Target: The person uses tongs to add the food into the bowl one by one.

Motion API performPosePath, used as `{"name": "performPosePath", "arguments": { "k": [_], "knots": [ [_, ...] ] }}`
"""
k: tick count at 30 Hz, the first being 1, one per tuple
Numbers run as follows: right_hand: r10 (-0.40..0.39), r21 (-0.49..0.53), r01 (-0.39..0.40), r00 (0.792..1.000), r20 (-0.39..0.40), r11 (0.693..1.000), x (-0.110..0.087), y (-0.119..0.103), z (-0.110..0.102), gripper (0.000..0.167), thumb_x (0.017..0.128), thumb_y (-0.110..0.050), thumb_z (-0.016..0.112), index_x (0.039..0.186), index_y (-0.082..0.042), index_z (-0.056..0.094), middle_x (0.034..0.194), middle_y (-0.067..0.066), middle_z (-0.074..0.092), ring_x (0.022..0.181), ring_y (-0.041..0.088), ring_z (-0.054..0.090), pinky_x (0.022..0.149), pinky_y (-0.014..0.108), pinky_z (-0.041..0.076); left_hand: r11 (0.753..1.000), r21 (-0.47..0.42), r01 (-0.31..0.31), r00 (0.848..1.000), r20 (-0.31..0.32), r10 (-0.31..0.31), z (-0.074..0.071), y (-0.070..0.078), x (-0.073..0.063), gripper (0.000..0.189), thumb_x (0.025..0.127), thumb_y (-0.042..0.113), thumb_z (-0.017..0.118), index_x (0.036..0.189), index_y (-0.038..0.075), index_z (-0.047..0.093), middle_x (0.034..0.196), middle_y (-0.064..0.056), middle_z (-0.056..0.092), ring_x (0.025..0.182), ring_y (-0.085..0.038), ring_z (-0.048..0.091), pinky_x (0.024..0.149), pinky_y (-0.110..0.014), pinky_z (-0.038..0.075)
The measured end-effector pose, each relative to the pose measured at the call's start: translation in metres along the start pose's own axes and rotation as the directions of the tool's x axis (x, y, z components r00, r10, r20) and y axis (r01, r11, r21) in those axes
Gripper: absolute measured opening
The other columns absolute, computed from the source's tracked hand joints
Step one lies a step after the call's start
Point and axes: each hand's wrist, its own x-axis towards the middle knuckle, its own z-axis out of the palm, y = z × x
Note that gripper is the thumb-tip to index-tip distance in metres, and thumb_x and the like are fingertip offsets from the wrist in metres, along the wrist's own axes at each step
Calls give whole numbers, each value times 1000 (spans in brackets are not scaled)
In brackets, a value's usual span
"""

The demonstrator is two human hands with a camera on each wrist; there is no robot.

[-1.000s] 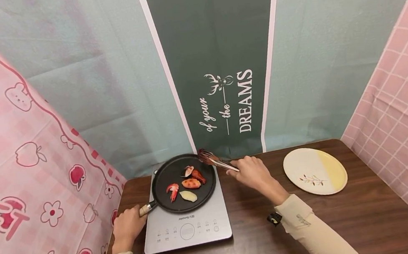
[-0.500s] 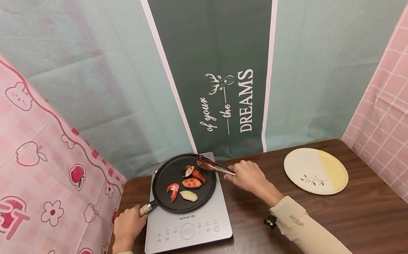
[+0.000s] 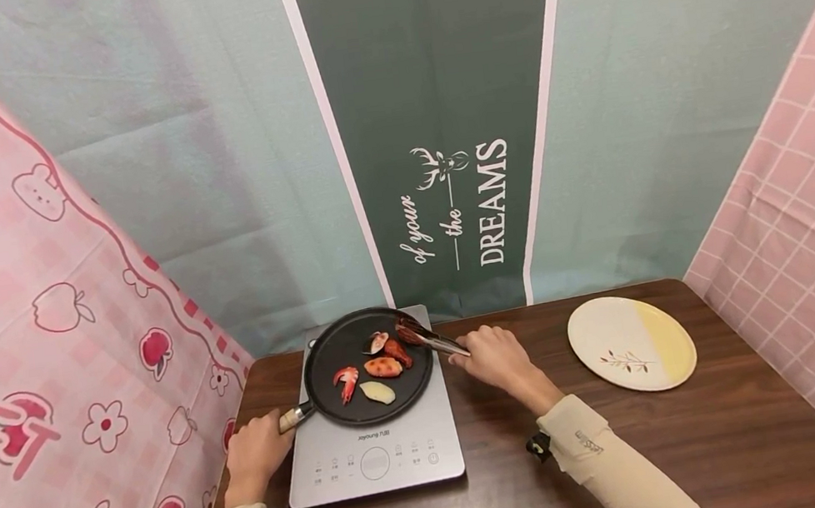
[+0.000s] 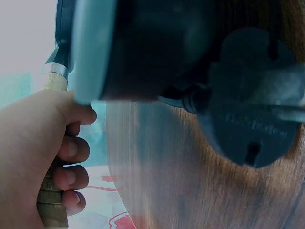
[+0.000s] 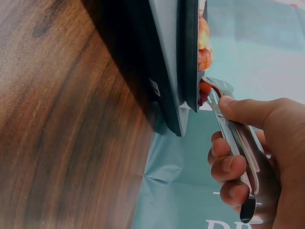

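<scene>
My left hand (image 3: 258, 454) grips the wooden handle (image 4: 51, 205) of a round black frying pan (image 3: 331, 351), its fingers curled round it in the left wrist view. The pan sits on a silver induction cooktop (image 3: 374, 488). My right hand (image 3: 496, 357) holds metal tongs (image 5: 257, 171), thumb on one arm and fingers round the other. At the tongs' tips, over the pan's right rim, is a dark reddish-brown food piece (image 3: 409, 331). Beside it in the pan lie a drumstick (image 3: 398, 354), an orange-brown grilled piece (image 3: 383, 367), a shell-like piece (image 3: 378, 342), a shrimp (image 3: 347, 382) and a pale yellow piece (image 3: 377, 391).
An oval cream-and-yellow plate (image 3: 608, 332) with a leaf sprig print lies at the right of the dark wooden table (image 3: 508, 477). Patterned cloths hang behind the table and on both sides. The table's back corner rounds off just past the plate.
The tongs and dark piece have come down and slightly left onto the pan's right side, my right hand lowering with them. My left hand and the pan have stayed in place.
</scene>
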Motion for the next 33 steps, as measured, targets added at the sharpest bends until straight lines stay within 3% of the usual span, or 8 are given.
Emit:
{"name": "performPosePath", "arguments": {
  "k": [15,33],
  "knots": [
    [6,17,-7,1000,6,1000,0,0,5,25,91,-38,83,80,-18,72,63,-2,59,59,24,59,57,44,48,1000,0,-1,1000,10,1,3,-2,1,23,89,24,75,86,6,63,75,-18,69,61,-41,65,55,-55,46],
    [55,-9,-55,998,16,998,-3,4,0,36,89,-49,82,80,-17,68,63,2,58,55,25,57,54,44,46,1000,-3,-4,1000,8,5,2,-2,1,25,89,26,76,83,6,61,69,-15,64,57,-37,61,53,-54,45]
  ]
}}
